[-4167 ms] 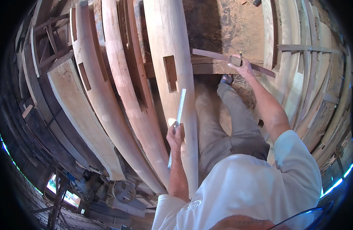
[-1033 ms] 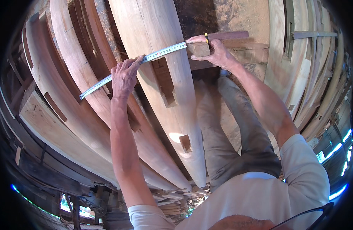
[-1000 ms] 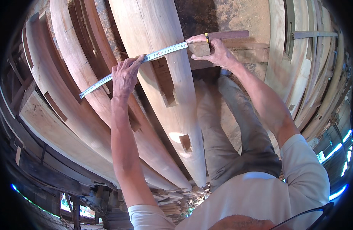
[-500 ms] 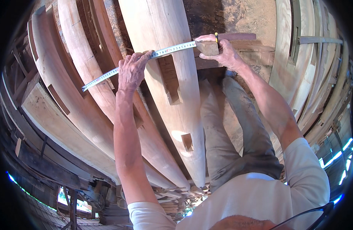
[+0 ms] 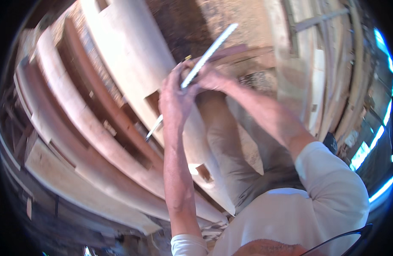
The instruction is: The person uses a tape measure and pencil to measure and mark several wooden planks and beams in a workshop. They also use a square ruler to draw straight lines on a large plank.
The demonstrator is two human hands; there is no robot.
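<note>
L hand (image 5: 177, 96), fingers clamped on long, flat white ruler (image 5: 211, 53), over pale, tapered timber beam (image 5: 137, 53); R hand (image 5: 211, 78) beside beam, fingers blurred, can't tell. If L grip loosens, ruler may drop.

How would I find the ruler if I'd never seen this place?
Look for the wide pale beam slanting down to the left of the person's legs. Over it in the picture is the left hand, and the ruler sticks out above and below that hand. It's the thin, bright white strip, much narrower and whiter than the beam.
</note>
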